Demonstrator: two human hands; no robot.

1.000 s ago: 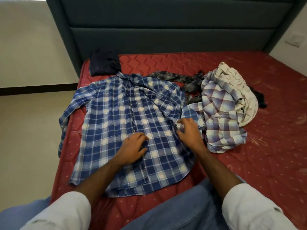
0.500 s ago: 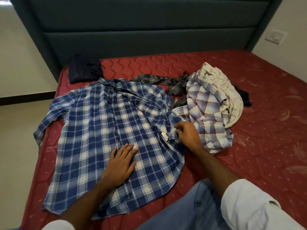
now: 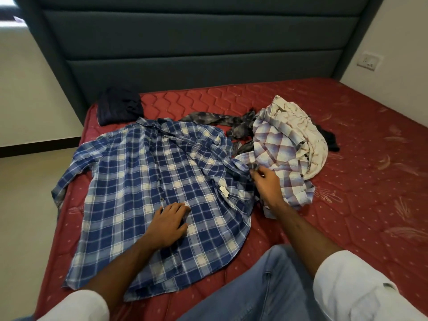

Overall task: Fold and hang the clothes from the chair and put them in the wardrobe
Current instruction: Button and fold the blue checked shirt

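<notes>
Hands first: left hand (image 3: 168, 224) lies palm-down on the front of the blue plaid shirt (image 3: 139, 181), fingers straight and slightly spread, forearm reaching in from the lower left. Right hand (image 3: 266, 181) is stretched further out, fingers pinching the shirt's right sleeve cuff (image 3: 251, 167). Shirt is spread flat on the red mattress (image 3: 347, 205), just beside a pile of clothes (image 3: 289, 144).

Red quilted mattress (image 3: 347, 181); grey padded headboard (image 3: 196, 42); white wall socket (image 3: 369, 61)

Right sleeve end (image 3: 251, 169) — perhaps pinched — hidden under right hand (image 3: 266, 181)
</notes>
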